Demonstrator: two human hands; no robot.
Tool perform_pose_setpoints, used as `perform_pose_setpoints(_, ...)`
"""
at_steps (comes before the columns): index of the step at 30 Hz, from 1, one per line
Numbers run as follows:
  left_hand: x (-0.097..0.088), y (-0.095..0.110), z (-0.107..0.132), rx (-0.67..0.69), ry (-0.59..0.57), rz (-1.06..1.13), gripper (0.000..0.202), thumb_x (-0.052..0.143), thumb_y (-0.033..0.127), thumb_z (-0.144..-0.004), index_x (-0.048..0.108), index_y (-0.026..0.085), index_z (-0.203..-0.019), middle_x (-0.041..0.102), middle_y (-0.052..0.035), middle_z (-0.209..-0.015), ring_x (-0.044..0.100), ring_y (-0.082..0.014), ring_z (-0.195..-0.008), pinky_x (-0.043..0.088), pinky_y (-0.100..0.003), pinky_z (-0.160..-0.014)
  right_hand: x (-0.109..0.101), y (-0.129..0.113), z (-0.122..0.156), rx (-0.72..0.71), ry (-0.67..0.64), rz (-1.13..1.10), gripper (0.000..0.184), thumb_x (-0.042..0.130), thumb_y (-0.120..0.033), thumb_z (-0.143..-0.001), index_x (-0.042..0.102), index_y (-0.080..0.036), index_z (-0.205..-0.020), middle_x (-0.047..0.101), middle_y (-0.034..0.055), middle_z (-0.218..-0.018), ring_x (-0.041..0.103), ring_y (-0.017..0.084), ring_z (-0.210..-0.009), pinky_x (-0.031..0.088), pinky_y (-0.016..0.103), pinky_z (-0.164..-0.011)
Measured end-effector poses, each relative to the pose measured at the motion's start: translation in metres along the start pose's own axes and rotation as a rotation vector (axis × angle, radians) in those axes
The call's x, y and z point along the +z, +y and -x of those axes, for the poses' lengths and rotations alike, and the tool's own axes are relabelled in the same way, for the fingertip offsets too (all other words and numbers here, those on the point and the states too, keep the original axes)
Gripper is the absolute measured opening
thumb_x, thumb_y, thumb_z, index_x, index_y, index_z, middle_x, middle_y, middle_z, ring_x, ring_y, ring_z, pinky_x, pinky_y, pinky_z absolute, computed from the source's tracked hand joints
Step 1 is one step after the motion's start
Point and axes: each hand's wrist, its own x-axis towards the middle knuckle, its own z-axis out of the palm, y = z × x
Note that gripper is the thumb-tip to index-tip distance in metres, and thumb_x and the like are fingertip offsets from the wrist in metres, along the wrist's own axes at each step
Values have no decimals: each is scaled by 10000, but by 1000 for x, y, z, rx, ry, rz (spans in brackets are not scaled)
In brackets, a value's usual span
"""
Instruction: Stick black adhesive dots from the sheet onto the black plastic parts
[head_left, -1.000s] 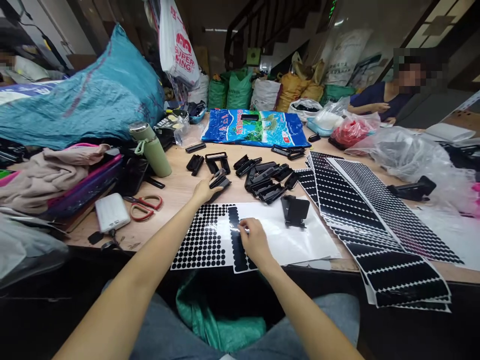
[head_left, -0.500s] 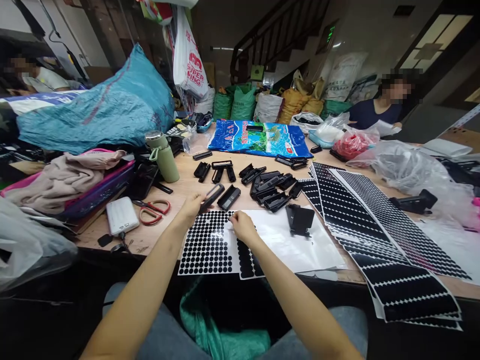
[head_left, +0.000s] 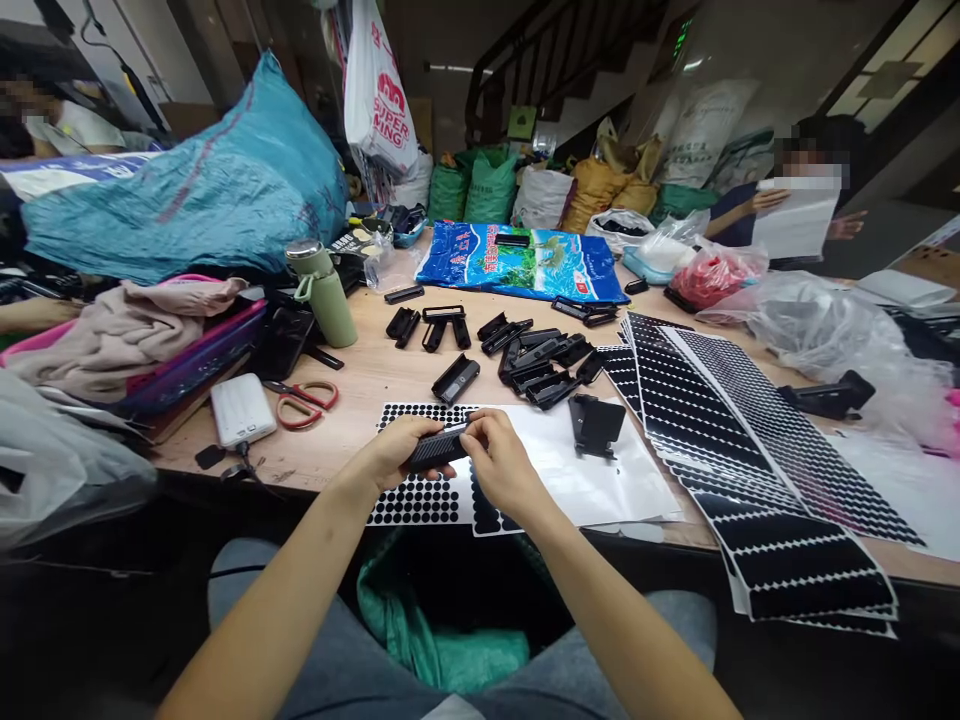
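My left hand (head_left: 401, 452) is closed around a ribbed black plastic housing (head_left: 437, 450), held above the sheets. My right hand (head_left: 491, 455) is pinched against the housing's right end; whatever sits between its fingertips is too small or hidden to make out. Beneath both hands lies a white sheet of round black stickers (head_left: 416, 505), partly covered. A strip with larger black dots (head_left: 487, 515) is just right of it. Beyond my hands rests a single open black housing (head_left: 455, 380), and a heap of similar black housings (head_left: 544, 362) is farther to the right.
Red-handled scissors (head_left: 307, 403), a white power bank (head_left: 242, 410) and a green bottle (head_left: 328, 300) stand left. A black bracket (head_left: 596, 425) sits on white backing paper (head_left: 645, 480). Long black sticker sheets (head_left: 720, 450) overhang the right table edge. A co-worker (head_left: 795, 215) holds paper opposite.
My left hand brought the housing nearer and turned its ribbed side into view. My right hand left the sticker sheet and met the housing. The co-worker opposite raised a white sheet.
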Motion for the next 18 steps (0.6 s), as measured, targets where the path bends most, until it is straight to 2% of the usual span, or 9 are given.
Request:
perform_pose_setpoints(6,4,-5,0,1,9,-17,164,446,210,-782,520,94,-692,630,-115,-559,644,-244,-497,415,-212,-304,2,2,8,18,-8,41,104,444,-193,-777,472,-194,-676,480,64,-1014,469,186,-980,369,372,-874)
perform_pose_setpoints(10,3,-18,-7,-34,38,-13,153,438,215,-785,514,105,-711,644,-110,-584,643,-225,-485,410,-206,-297,4,20,6,-9,-3,102,54,474,-227,-778,495,-195,-739,495,52,-969,486,170,-940,392,318,-827)
perform_pose_setpoints(12,3,-28,-10,-89,48,-43,151,434,218,-788,513,106,-723,643,-110,-560,640,-217,-473,415,-205,-302,2,39,-6,88,32,199,123,470,-289,-795,500,-192,-864,502,57,-996,507,158,-882,407,295,-787)
perform_pose_setpoints(14,4,-38,-13,-148,35,-81,148,440,224,-789,502,112,-716,637,-114,-522,633,-211,-456,417,-204,-307,-2,60,-25,258,87,353,227,412,-320,-833,480,-163,-983,503,90,-1058,521,156,-866,403,287,-783)
perform_pose_setpoints(18,7,-50,-17,-212,43,-114,147,450,242,-797,485,124,-716,634,-114,-491,619,-197,-425,408,-199,-306,4,89,-66,365,49,445,257,495,-278,-791,526,-97,-972,533,163,-1061,518,216,-952,377,307,-809)
